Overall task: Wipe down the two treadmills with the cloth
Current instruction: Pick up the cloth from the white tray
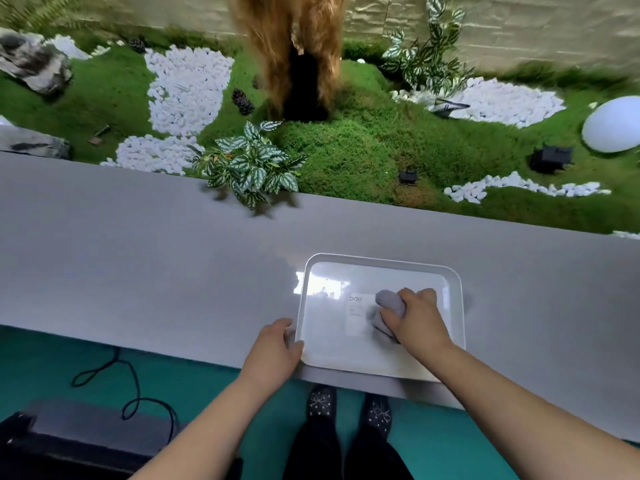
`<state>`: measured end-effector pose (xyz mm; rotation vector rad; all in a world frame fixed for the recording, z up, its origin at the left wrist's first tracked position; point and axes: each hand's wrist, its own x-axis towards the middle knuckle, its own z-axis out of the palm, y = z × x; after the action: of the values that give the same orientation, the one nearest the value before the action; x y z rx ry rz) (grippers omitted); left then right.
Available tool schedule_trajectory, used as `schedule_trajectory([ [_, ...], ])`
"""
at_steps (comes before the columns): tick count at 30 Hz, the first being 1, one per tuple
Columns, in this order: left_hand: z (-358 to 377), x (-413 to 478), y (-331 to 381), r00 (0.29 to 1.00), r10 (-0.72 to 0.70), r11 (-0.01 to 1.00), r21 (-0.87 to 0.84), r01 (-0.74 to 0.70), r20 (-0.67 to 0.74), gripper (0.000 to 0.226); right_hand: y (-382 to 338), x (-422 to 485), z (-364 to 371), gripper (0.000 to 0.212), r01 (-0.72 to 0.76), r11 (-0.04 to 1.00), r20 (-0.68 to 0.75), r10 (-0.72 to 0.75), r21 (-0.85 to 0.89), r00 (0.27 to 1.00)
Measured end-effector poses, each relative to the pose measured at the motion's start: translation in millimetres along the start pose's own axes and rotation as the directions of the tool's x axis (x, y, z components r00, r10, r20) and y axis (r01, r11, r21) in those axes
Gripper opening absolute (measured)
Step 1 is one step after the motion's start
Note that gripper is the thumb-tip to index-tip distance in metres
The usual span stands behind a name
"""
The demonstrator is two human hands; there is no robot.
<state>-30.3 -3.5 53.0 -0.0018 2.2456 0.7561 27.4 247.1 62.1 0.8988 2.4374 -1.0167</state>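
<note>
The right hand curls its fingers and thumb round a grey crumpled cloth, holding it against the bottom of a white rectangular plastic tray, right of the tray's middle and beside a small printed label. The left hand grips the tray's near left rim, fingers bent over the edge. The tray sits at the near edge of a long grey ledge; below and left of the tray a black cable loops on the teal floor.

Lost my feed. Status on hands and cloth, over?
Right hand grips cloth inside white tray. Left hand holds tray's near-left edge. Nothing in the way.
</note>
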Motion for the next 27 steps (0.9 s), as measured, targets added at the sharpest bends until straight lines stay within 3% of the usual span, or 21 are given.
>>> schedule_trajectory([
  [4,-31,-32,20,0.999,0.032,0.999,0.023,-0.031,-0.028,0.042,-21,-46,-39,0.019,0.042,0.999,-0.049,-0.042,0.005,0.998],
  [8,-59,-72,31,0.988,0.127,0.991,0.049,-0.122,-0.092,0.039,-46,-89,-73,0.039,0.129,0.991,-0.061,-0.128,0.026,0.99],
  [14,-87,-139,37,0.949,0.203,0.979,0.053,-0.196,-0.242,0.033,-76,-133,-106,0.039,0.192,0.97,-0.026,-0.191,0.147,0.981],
  [20,-76,-213,32,0.892,0.097,0.989,-0.056,-0.135,-0.442,0.033,-90,-159,-123,0.029,0.35,0.926,-0.08,-0.342,0.139,0.936],
  [27,-14,-315,22,0.776,-0.149,0.964,-0.264,-0.024,-0.612,0.03,-94,-204,-122,0.017,0.571,0.813,0.123,-0.582,0.115,0.804],
])
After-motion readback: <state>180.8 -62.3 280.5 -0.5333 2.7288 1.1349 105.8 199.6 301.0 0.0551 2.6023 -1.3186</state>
